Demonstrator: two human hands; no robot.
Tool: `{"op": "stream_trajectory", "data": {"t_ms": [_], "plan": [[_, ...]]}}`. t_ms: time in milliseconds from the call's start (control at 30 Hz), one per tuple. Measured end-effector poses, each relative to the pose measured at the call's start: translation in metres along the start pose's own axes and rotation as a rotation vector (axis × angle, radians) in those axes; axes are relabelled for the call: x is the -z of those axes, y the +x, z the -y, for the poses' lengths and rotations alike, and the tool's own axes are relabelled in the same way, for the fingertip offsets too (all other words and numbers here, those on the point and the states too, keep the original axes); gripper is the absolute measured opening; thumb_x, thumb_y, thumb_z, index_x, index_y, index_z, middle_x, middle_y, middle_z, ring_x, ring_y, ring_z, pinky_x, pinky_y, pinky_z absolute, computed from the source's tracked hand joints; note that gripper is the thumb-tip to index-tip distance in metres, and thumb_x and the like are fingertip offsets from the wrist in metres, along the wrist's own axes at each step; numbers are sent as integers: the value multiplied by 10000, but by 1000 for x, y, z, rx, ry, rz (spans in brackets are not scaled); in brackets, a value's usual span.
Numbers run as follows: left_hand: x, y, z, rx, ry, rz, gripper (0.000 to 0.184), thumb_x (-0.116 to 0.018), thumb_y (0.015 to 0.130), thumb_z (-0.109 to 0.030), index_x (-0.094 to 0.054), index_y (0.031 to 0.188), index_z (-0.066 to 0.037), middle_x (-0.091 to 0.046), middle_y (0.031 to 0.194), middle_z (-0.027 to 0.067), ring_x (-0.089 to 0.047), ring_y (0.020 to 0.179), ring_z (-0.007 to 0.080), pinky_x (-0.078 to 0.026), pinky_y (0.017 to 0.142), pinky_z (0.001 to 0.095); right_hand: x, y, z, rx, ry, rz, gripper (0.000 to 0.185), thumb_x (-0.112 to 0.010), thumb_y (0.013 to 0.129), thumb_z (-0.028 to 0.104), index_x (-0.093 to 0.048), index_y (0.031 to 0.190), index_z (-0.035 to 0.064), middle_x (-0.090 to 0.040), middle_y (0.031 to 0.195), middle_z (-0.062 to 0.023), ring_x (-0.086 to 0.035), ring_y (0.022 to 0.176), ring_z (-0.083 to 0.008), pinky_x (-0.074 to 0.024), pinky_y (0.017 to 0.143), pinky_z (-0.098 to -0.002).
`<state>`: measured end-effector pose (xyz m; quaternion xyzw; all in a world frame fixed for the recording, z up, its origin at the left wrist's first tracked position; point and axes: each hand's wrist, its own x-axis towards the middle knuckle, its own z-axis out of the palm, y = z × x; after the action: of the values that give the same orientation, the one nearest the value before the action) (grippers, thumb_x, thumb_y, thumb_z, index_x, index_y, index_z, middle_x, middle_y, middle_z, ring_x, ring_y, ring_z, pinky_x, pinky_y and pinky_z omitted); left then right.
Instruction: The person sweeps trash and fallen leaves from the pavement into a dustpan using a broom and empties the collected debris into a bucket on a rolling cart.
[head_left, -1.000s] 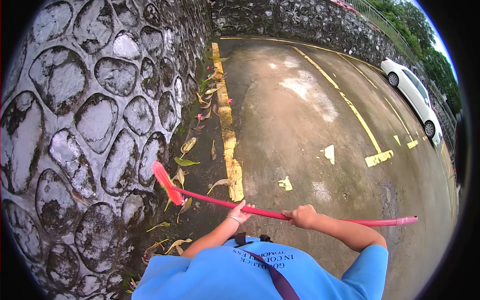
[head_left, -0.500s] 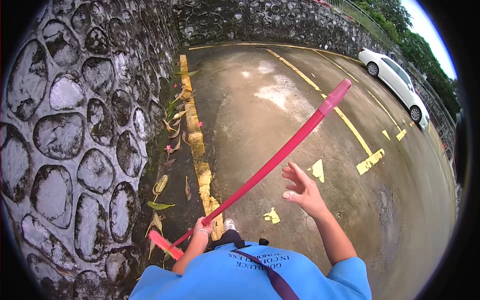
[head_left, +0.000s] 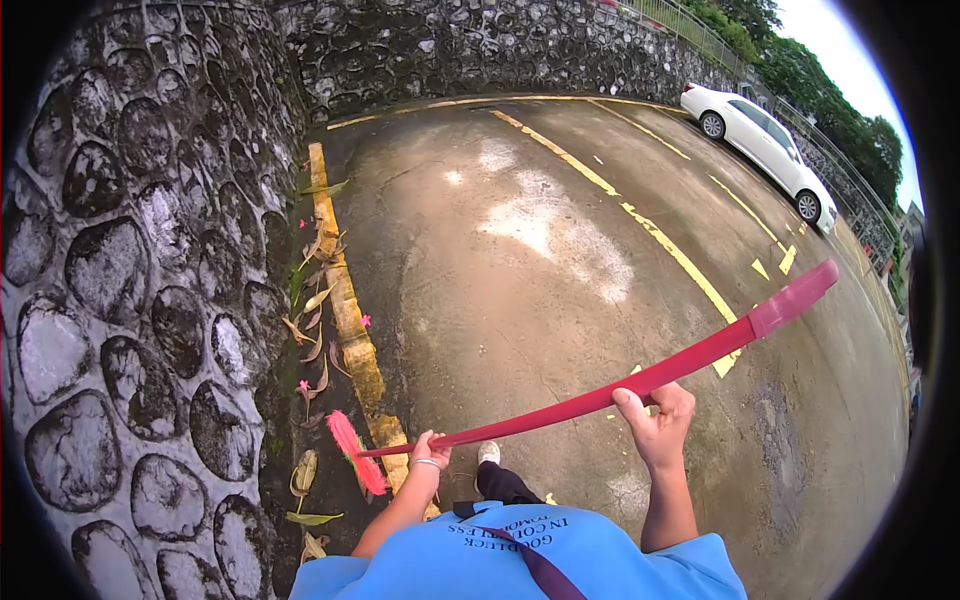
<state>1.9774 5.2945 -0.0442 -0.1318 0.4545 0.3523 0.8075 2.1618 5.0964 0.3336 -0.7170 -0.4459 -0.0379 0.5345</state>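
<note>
A broom with a long red handle (head_left: 560,411) lies slantwise across my front, its pink end cap pointing to the upper right. My left hand (head_left: 430,452) is wrapped round the handle low down, close to the brush. Farther up, my right hand (head_left: 657,420) grips the same handle, thumb on the near side and fingers curled behind it. The pink bristle head (head_left: 356,452) hangs over the gutter strip and the yellow painted line, beside the fallen leaves; whether it touches the ground I cannot tell.
A rough stone wall (head_left: 150,300) rises on the left. Dry leaves (head_left: 305,472) and small pink flowers lie along its foot, beside a yellow line (head_left: 345,300). A white car (head_left: 760,145) is parked at the far right. My shoe (head_left: 489,453) shows below the handle.
My right hand, open and apart from the handle before, has closed on it. The handle's upper end has swung right and down, and the bristle head has moved up and slightly right.
</note>
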Motion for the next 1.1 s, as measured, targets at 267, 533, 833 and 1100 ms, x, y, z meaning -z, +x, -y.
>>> {"op": "stream_trajectory", "data": {"t_ms": [267,533,833,1100], "plan": [[-118,103,-80,-109,10,-113,125,-555,778,-162,-487,703,-89,-554,608,34,-581,595,210,-522,582,398,-124,188,-115,-278,1168,142,238,-575,694,13,-501,921,7,-514,614,-56,-524,556,-164,-470,646,-362],[-175,135,-179,-300,-292,-254,149,-558,784,-179,-480,684,-101,-543,588,2,-572,570,172,-518,555,372,-273,343,-160,-405,1437,556,121,-558,775,80,-504,876,43,-406,541,-8,-438,499,-135,-454,628,-369],[-327,265,-279,-259,-386,-138,182,-486,813,-153,-477,640,-98,-510,531,15,-523,497,156,-498,542,339,-409,509,-199,-290,1359,600,149,-557,783,142,-482,878,55,-353,493,-6,-426,463,-144,-442,592,-382],[-605,395,-368,-145,-225,94,92,-532,793,-81,-486,723,-42,-521,622,66,-536,595,215,-493,656,382,-490,684,-221,84,1237,456,224,-574,786,183,-428,881,42,-390,481,-4,-426,438,-143,-447,561,-372]]}}
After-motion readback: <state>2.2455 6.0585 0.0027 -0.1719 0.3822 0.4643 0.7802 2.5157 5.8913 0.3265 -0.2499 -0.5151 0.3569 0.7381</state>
